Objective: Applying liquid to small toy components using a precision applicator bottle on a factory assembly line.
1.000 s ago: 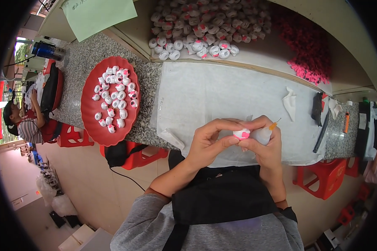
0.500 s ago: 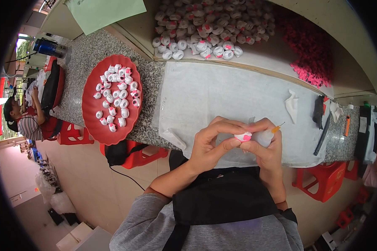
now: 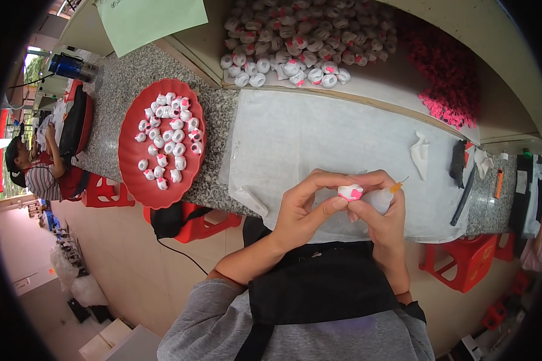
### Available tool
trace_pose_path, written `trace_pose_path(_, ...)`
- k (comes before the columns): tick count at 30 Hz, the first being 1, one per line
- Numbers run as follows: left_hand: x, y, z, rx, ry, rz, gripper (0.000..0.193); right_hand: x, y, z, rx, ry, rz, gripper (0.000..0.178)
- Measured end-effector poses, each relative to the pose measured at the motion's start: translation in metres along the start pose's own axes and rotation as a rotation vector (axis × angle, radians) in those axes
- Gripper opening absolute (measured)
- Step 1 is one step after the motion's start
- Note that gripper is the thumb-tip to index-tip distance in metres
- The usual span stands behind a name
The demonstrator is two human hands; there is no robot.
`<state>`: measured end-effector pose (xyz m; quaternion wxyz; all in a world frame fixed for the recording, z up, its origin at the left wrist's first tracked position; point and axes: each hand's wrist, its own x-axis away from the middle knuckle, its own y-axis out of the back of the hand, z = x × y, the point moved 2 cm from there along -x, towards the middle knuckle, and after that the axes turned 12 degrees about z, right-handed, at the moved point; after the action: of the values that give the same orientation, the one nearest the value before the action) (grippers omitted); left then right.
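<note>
Here, both hands meet just above the near edge of the desk (image 3: 215, 120), over a white sheet (image 3: 319, 129). The left hand (image 3: 304, 207) is curled, its thumb and fingertips closed around a small white-and-pink piece (image 3: 350, 192) from the left. The right hand (image 3: 392, 218) brings its own thumb and fingertips up to the piece's other side, while a translucent bottle (image 3: 379, 200) sits gripped in the curl of its fingers, the orange tip (image 3: 395, 188) and thin needle pointing up and right. Toward the desk's left end, a red scalloped plate (image 3: 130, 144) reaches the near edge and bears many similar pieces (image 3: 169, 135). A folded white scrap (image 3: 249, 200) lies by the sheet's near left corner; a crumpled tissue (image 3: 420, 155) lies toward its right edge, near a black strip (image 3: 462, 197). Along the desk's far edge, a shelf holds heaped white pieces (image 3: 310, 39) and, to their right, bright pink parts (image 3: 447, 84).
</note>
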<state>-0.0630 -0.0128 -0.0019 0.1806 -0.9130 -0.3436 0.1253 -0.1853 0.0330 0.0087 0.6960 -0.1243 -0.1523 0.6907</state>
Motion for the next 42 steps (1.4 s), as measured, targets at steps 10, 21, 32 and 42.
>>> trace_pose_path(10,0.0005,0.0001,0.0019,0.031,-0.035,0.003,0.025,0.0008,0.0008,-0.0016,0.010,-0.002,0.007,0.024)
trace_pose_path(21,0.0019,0.0010,0.0036,0.050,-0.039,-0.010,0.024,-0.0001,-0.0025,-0.0044,-0.078,0.052,0.004,0.022)
trace_pose_path(32,0.0008,0.0030,0.0030,-0.006,-0.045,0.010,0.024,-0.0003,-0.0016,-0.0074,-0.075,0.070,-0.004,0.022)
trace_pose_path(42,0.0009,0.0030,0.0025,-0.049,-0.072,0.008,0.023,0.0006,-0.0037,-0.0082,-0.107,0.072,-0.014,0.022)
